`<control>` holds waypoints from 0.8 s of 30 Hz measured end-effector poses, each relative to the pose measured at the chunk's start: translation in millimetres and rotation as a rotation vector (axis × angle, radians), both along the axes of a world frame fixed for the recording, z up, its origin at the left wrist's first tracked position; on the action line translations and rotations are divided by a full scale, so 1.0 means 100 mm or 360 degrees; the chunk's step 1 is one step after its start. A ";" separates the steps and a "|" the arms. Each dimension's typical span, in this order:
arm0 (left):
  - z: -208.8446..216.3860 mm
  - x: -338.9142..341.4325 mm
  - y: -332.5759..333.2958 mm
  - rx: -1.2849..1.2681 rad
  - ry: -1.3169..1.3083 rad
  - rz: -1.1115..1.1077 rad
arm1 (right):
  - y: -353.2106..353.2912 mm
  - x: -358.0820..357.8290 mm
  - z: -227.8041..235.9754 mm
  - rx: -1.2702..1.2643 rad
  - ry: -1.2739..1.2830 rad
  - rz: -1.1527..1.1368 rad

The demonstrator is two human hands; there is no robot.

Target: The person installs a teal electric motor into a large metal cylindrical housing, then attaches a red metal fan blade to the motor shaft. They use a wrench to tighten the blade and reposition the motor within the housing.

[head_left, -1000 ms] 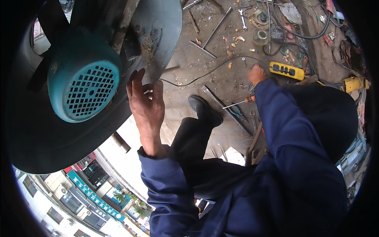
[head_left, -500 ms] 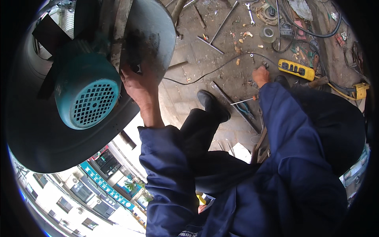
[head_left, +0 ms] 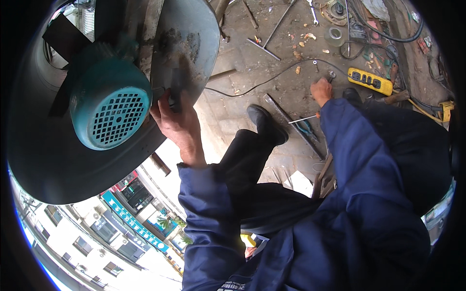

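At the left is a large fan with a teal motor [head_left: 111, 106] behind a grilled cover, dark blades and a wide grey round housing [head_left: 206, 41]. Beside the motor, inside the housing's rim, my left hand [head_left: 178, 127] is closed around a small dark part [head_left: 174, 101], its shape blurred. Down by the floor, my right hand [head_left: 321, 91] has its fingers curled; what they hold, if anything, is hidden. Close to its fingertips lies a small round metal piece [head_left: 332, 74]. A screwdriver [head_left: 303, 119] shows below that wrist, its orange handle partly covered by the sleeve.
A yellow power strip [head_left: 370, 81] lies right of my right hand, its black cable crossing the floor. Teal-handled pliers [head_left: 306, 129] lie by a metal bar [head_left: 293, 123]. Farther off are a T-handle wrench [head_left: 264, 47], a spanner [head_left: 313, 12] and a tape roll [head_left: 334, 36].
My left hand has drawn slightly back from the housing, and the dark part now shows at its fingers. My right hand stays low near the floor. The whole view has shifted a little.
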State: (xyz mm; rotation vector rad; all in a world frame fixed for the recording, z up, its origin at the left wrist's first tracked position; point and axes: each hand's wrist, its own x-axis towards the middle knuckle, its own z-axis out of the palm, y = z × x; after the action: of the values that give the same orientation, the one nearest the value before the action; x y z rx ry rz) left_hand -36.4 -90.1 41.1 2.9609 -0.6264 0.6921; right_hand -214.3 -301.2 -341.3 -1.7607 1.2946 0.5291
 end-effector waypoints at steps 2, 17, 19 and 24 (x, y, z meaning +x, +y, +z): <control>-0.03 0.05 -0.03 -0.0004 -0.0082 0.0048 | 0.04 0.06 0.28 0.0010 -0.0106 -0.0005; 0.38 -0.29 -0.03 -0.0391 0.0574 0.0008 | 0.22 1.42 3.48 -0.0853 -0.2246 0.0776; 0.51 -0.37 -0.05 -0.0512 0.0644 -0.0012 | 0.21 1.73 3.54 -0.0991 -0.2122 0.1133; 0.83 -0.61 0.00 -0.0725 0.0695 -0.0004 | 0.34 2.49 3.58 -0.0861 -0.1833 0.1667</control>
State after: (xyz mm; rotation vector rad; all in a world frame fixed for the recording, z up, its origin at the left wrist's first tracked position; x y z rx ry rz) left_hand -97.7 -89.7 123.7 2.5540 -0.3736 0.1406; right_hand 34.3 -267.3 17.0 -2.4934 -0.3923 -0.3778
